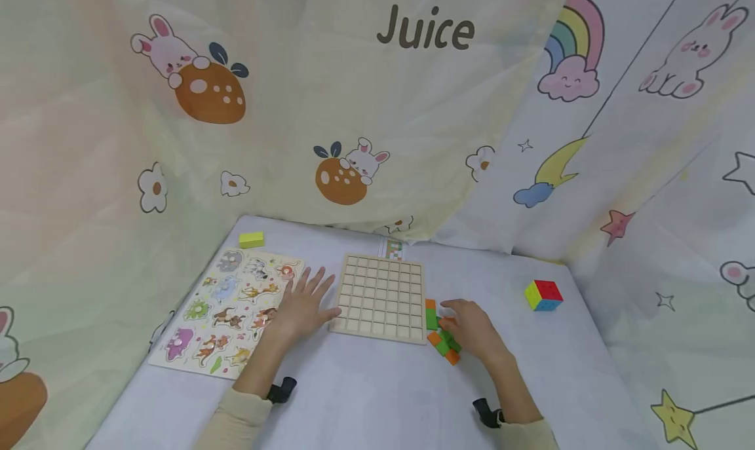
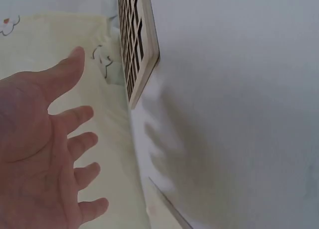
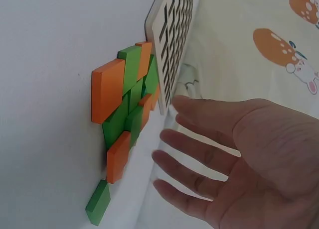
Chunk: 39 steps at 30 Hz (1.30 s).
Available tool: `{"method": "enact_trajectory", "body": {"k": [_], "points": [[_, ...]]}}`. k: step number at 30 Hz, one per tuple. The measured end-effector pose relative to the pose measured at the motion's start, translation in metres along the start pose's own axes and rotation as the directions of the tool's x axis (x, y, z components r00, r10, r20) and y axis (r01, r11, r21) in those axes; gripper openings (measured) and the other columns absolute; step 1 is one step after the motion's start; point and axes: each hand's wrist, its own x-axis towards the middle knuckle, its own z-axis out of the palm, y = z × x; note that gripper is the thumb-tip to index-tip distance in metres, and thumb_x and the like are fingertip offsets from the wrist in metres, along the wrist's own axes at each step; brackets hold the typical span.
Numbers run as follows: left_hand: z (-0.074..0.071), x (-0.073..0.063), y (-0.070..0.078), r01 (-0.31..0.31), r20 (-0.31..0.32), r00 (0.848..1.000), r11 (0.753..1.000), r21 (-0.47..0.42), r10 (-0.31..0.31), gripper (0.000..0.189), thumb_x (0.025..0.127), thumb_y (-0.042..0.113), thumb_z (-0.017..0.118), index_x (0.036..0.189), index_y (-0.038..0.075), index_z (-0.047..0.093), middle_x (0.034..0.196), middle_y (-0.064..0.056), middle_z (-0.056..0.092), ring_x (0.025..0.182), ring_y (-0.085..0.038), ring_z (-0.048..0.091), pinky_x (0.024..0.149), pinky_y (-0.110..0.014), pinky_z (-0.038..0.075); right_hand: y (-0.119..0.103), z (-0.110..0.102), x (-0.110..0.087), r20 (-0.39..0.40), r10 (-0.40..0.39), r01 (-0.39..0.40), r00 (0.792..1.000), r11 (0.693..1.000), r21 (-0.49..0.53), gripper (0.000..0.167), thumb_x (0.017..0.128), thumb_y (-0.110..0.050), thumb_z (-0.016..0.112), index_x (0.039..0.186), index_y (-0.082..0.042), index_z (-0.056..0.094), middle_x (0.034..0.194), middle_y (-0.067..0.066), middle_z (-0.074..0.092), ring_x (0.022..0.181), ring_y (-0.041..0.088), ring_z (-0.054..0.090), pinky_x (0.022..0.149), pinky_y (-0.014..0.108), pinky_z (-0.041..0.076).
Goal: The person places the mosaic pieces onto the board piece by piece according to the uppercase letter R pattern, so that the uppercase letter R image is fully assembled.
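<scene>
A square wooden grid board (image 1: 380, 299) lies in the middle of the table. Between it and the animal puzzle board, my left hand (image 1: 303, 309) hovers with fingers spread and nothing in it; the left wrist view shows its bare palm (image 2: 35, 154). To the right of the grid board lies a small heap of orange and green blocks (image 1: 444, 346), flat and square-edged in the right wrist view, where an orange block (image 3: 108, 89) sits nearest. Over this heap my right hand (image 1: 474, 329) reaches with loosely bent fingers (image 3: 194, 152), apart from the blocks in its wrist view.
An animal puzzle board (image 1: 227, 319) lies on the left, with a yellow block (image 1: 251, 240) behind it. A colourful puzzle cube (image 1: 543, 295) stands at the right. Behind the grid board is a small patterned card (image 1: 393, 248). Printed curtains (image 1: 283, 96) hang behind the table.
</scene>
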Motion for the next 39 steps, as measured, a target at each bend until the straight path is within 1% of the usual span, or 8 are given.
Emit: {"method": "enact_trajectory", "body": {"k": [4,8,14,19,23,27,33,39], "points": [[0.004,0.002,0.006,-0.032,0.031,0.999,0.999,-0.005,0.032,0.077,0.101,0.05,0.064,0.162,0.01,0.038,0.171,-0.017,0.026,0.157,-0.045,0.016,0.122,-0.072,0.017,0.001,0.003,0.006,0.015,0.012,-0.012,1.0,1.0,-0.021,0.041,0.091,-0.013,0.082,0.129,-0.005,0.072,0.116,0.01,0.075,0.105,0.028,0.07,0.088,0.047,0.06],[0.007,0.003,0.013,-0.047,0.079,0.996,0.999,0.011,0.046,0.075,0.099,0.043,0.069,0.16,0.01,0.042,0.17,-0.014,0.028,0.158,-0.043,0.018,0.123,-0.07,0.019,0.003,0.006,0.008,0.037,0.036,-0.035,0.999,0.999,-0.013,0.036,0.089,-0.009,0.083,0.124,-0.009,0.074,0.104,0.003,0.076,0.092,0.019,0.069,0.077,0.039,0.061],[0.012,0.005,0.019,-0.061,0.106,0.993,0.998,0.02,0.058,0.073,0.096,0.035,0.074,0.158,0.008,0.045,0.169,-0.014,0.032,0.157,-0.042,0.021,0.123,-0.068,0.021,0.007,0.011,0.012,0.049,0.025,-0.025,0.999,1.0,-0.004,0.033,0.089,-0.007,0.083,0.121,-0.01,0.076,0.102,0.0,0.076,0.089,0.017,0.068,0.075,0.036,0.061],[0.013,0.004,0.021,-0.045,0.13,0.991,0.999,0.008,0.044,0.074,0.094,0.035,0.077,0.156,0.007,0.048,0.169,-0.014,0.033,0.157,-0.042,0.021,0.123,-0.067,0.021,0.009,0.011,0.018,0.033,0.0,-0.001,0.999,0.999,0.032,0.04,0.088,-0.004,0.082,0.127,-0.009,0.074,0.106,0.001,0.075,0.087,0.015,0.067,0.071,0.033,0.058],[0.015,0.003,0.018,-0.048,0.154,0.987,0.999,0.01,0.046,0.073,0.094,0.034,0.076,0.155,0.005,0.048,0.168,-0.015,0.034,0.157,-0.042,0.022,0.123,-0.067,0.022,0.013,0.013,0.021,0.019,0.004,-0.004,1.0,1.0,0.029,0.041,0.085,-0.002,0.084,0.124,-0.01,0.075,0.1,-0.003,0.075,0.085,0.013,0.066,0.071,0.033,0.058],[0.018,0.001,0.017,-0.042,0.167,0.985,0.999,0.022,0.038,0.073,0.097,0.037,0.074,0.157,0.007,0.046,0.168,-0.014,0.035,0.157,-0.042,0.023,0.123,-0.068,0.022,0.016,0.013,0.023,-0.005,0.01,-0.009,1.0,0.999,0.041,0.037,0.084,-0.003,0.085,0.12,-0.011,0.077,0.094,-0.004,0.074,0.084,0.013,0.066,0.073,0.035,0.059],[0.019,-0.001,0.017,-0.027,0.156,0.987,1.0,-0.002,0.027,0.075,0.096,0.038,0.074,0.158,0.008,0.044,0.168,-0.013,0.034,0.157,-0.042,0.022,0.123,-0.068,0.02,0.017,0.007,0.026,-0.039,-0.013,0.019,0.999,0.985,0.17,0.037,0.086,-0.005,0.084,0.121,-0.011,0.077,0.095,-0.001,0.077,0.085,0.014,0.07,0.078,0.037,0.062],[0.022,-0.002,0.016,-0.024,0.133,0.991,0.999,-0.035,0.028,0.078,0.095,0.036,0.076,0.158,0.005,0.044,0.168,-0.015,0.034,0.157,-0.043,0.022,0.123,-0.069,0.02,0.015,0.005,0.035,-0.079,-0.003,0.028,0.997,0.95,0.31,0.054,0.084,0.001,0.083,0.134,-0.014,0.07,0.104,0.001,0.079,0.074,0.011,0.072,0.064,0.03,0.061]]}}
